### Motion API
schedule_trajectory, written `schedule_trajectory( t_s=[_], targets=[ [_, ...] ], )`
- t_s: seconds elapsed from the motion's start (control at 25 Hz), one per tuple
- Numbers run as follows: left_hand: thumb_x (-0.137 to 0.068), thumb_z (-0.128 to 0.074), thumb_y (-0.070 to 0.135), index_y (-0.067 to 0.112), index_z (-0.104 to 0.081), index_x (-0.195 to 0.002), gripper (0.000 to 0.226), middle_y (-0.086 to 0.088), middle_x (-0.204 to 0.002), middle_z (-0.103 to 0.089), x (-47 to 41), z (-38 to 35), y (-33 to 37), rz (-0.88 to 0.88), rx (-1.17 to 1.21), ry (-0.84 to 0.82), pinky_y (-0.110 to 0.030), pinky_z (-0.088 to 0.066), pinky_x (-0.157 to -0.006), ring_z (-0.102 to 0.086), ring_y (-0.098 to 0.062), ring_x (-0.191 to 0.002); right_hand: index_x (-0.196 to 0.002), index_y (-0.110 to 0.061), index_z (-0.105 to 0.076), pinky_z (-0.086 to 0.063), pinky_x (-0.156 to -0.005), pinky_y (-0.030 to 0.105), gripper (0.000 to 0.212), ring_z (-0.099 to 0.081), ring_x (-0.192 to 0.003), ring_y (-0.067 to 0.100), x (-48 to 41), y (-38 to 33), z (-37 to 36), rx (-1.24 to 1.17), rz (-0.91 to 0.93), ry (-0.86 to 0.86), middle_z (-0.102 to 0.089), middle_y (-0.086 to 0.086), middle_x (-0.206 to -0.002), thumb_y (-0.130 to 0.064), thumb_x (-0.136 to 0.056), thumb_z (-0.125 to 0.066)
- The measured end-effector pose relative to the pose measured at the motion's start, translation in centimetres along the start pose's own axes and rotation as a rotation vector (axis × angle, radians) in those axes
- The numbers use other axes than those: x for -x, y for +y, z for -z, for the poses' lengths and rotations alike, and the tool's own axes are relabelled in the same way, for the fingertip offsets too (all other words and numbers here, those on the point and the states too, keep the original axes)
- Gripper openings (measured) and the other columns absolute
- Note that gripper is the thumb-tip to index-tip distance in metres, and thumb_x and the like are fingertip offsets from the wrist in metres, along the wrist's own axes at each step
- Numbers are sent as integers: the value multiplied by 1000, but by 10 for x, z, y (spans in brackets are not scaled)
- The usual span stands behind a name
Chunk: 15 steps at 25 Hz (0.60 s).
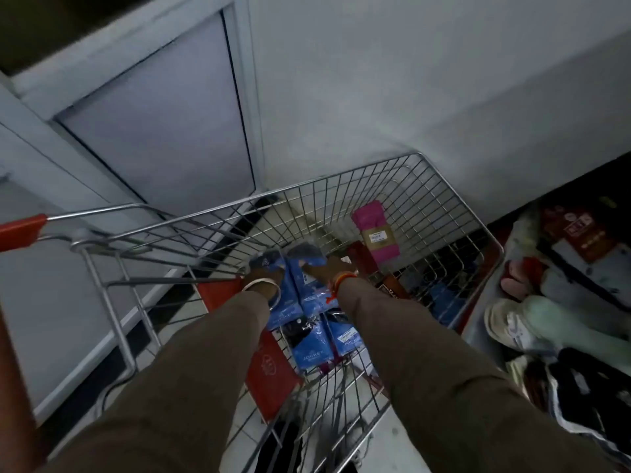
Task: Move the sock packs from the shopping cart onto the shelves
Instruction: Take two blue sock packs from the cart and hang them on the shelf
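a grey door (closed) beside a pale wall.

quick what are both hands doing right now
Left hand: closed on a blue sock pack in the cart.
Right hand: on the blue packs; grip cannot be told.

My brown sleeves reached into the silver wire shopping cart with its red handle grip. Inside the cart lay blue sock packs, a pink pack and a red card.
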State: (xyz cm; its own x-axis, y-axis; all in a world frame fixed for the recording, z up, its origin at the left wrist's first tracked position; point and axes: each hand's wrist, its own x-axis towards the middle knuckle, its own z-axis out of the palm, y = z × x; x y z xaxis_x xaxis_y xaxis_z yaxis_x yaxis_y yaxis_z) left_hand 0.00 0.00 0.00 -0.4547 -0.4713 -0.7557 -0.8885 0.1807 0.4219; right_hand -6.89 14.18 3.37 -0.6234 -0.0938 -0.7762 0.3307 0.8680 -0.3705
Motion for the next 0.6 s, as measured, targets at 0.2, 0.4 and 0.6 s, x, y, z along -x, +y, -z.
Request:
schedule_trajectory(
  t_s=[0.2, 0.4, 0.6],
  targets=[
    [-73, -79, 53, 4, -51, -143, 90, -20, -139, -58, 13, 16, 9, 77, 243, -90, -41, -49, -100, -58, -40, -123, -146, -5, -40, -54, -94, 43, 92, -54, -129, 38, 21, 5, 22, -250, 2, -3, -50, 19, -147, -38, -72, -84],
    [-72, -86, 39, 3, -44, -148, 94, -15, -150, -50, 71, 48, 61, -219, 293, -99, -48, -41, -113, -50, -35, -136, -148, -4, -37, -48, -99, 37, 98, -51, -132, 36, 88, 5, 86, -396, 153, 144, -47, 15, -149, -35, -69, -87],
    [-62, -92, 38, 2, -55, -136, 91, -16, -136, -62, 185, 85, 106, -477, 242, -69, -49, -50, -104, -61, -35, -122, -114, -13, -71, -56, -94, 41, 67, -70, -105, 30, 199, 21, 141, -434, 266, 218, -73, 9, -116, -40, -57, -91]
  ],
)
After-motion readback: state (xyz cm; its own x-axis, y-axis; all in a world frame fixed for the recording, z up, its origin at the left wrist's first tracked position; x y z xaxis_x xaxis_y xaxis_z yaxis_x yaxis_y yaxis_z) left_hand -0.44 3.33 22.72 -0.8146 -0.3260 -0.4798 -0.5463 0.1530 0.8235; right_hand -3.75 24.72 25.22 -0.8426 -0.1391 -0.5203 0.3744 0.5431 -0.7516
